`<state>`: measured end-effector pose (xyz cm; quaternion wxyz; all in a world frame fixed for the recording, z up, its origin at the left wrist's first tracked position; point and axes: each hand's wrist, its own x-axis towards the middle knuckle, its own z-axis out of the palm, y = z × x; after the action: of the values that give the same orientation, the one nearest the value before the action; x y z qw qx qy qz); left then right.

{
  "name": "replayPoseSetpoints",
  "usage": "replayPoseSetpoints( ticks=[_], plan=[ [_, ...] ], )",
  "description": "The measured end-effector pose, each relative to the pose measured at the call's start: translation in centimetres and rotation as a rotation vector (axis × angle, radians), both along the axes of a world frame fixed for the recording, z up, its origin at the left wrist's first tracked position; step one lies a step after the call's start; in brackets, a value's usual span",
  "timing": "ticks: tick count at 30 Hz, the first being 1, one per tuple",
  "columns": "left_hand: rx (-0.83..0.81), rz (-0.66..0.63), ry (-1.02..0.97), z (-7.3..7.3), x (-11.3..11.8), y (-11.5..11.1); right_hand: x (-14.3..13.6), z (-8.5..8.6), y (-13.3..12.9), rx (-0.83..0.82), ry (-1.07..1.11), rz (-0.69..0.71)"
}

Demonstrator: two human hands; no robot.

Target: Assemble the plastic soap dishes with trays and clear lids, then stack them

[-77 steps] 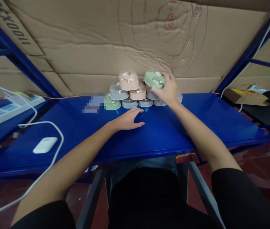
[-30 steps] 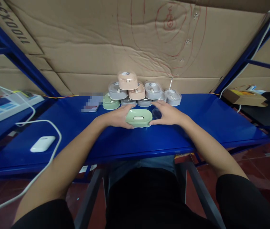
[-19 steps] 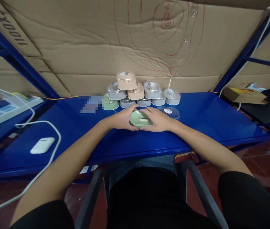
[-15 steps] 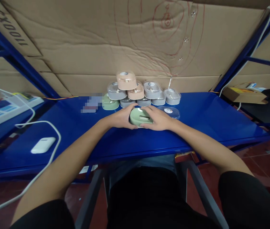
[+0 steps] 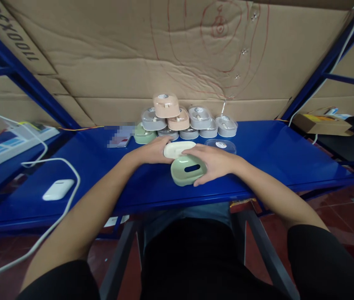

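Observation:
My right hand [image 5: 216, 161] grips a green oval shell [image 5: 185, 177] with a slot through it, held tilted over the front of the blue table. Behind the shell, my left hand [image 5: 156, 151] holds the left end of a white oval piece [image 5: 178, 149]. The right fingers reach near that piece's right end. A clear lid [image 5: 222, 146] with a round sticker lies flat beyond my right hand. Several lidded boxes are stacked at the back, with a peach box [image 5: 166, 106] on top, grey boxes [image 5: 208, 129] below and a green box [image 5: 144, 134] at the left.
A blurred flat item [image 5: 121, 136] lies left of the stack. Farther left are a white case [image 5: 58, 189], a white cable [image 5: 74, 175] and a power strip [image 5: 17, 146]. A cardboard box [image 5: 322, 125] sits at the right, and cardboard [image 5: 111, 50] stands behind the blue table [image 5: 277, 158].
The green shell has come apart from the white piece and moved toward me in my right hand. The white piece now shows in my left hand.

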<state>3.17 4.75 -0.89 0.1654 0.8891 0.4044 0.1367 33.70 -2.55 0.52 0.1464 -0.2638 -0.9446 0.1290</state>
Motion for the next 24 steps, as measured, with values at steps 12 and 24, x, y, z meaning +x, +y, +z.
replayPoseSetpoints(
  ticks=[12, 24],
  plan=[
    [0.027, 0.056, 0.017, 0.3, -0.3, -0.1, 3.5, 1.7, 2.2, 0.112, 0.023, -0.243],
    [0.011, 0.034, 0.0, 0.2, -0.4, 0.1, 7.2, 2.7, 4.5, 0.016, -0.097, -0.428]
  ],
)
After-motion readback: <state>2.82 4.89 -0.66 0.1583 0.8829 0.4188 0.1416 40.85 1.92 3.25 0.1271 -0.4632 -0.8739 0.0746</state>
